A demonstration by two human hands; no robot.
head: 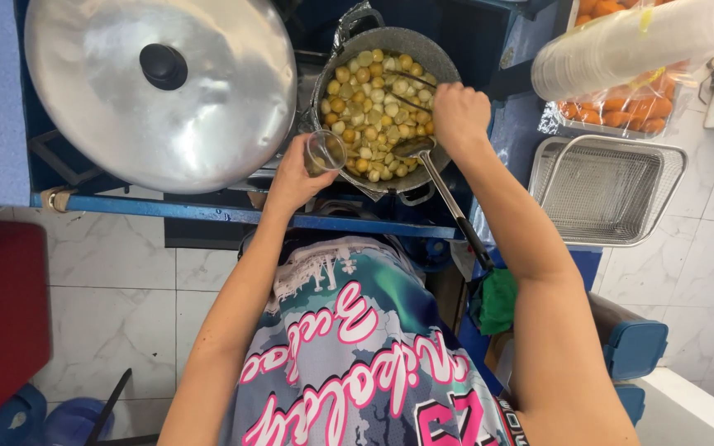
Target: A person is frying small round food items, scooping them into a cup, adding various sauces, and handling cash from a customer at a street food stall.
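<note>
Left hand (pixel 292 177) closed around a clear plastic cup (pixel 325 152), tipped toward the rim of the grey pot (pixel 336 74), mouth close to the food so little can drop between. Right hand (pixel 459 114) reaches over the pot, fingers curled around thin metal tongs (pixel 411 92) laid across the small round yellow balls (pixel 373 111). A ladle (pixel 444 190) rests with its bowl inside the pot, handle leaning out toward the person. Big metal lid (pixel 159 87) covers the neighbouring pot. Wire basket (pixel 605 190) and a stack of cups (pixel 630 45) sit to the right.

Shiny metal lid (pixel 159 91), speckled pot (pixel 390 41) — clear plastic cup (pixel 325 152), wire-mesh basket (pixel 605 190)
</note>
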